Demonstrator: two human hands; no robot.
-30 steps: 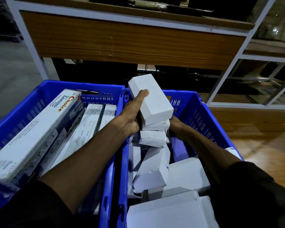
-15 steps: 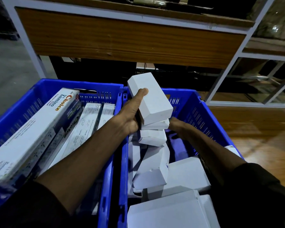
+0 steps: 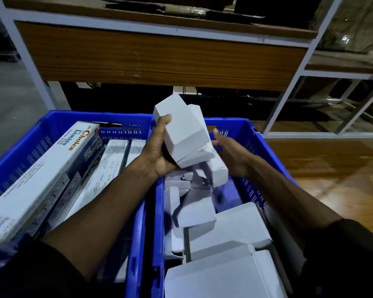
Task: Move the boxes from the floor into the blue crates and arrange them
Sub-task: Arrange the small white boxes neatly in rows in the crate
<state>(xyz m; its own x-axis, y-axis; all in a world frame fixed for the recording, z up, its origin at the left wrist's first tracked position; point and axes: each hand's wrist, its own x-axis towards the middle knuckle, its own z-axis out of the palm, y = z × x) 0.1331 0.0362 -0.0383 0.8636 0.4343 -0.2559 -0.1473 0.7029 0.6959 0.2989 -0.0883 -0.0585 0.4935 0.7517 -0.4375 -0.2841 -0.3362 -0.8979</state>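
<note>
Left hand (image 3: 157, 151) has its grip wrapped around a stack of small white boxes (image 3: 184, 134) above the right blue crate (image 3: 265, 155), right hand (image 3: 230, 155) cupping the stack's other side, fingers hidden, more boxes piled below.

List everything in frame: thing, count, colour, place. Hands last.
blue crates: two, blue, side by side; left crate, right crate
long printed boxes: several, white and dark, leaning in left crate
small white boxes: many, jumbled in right crate
flat white boxes: a few, near end of right crate
held stack of white boxes: about three, above right crate
shelf unit: one, wood with white frame, behind crates
floor: wood, right
left hand: grips stack, thumb on top box
right hand: supports stack's right side, fingers hidden
</note>
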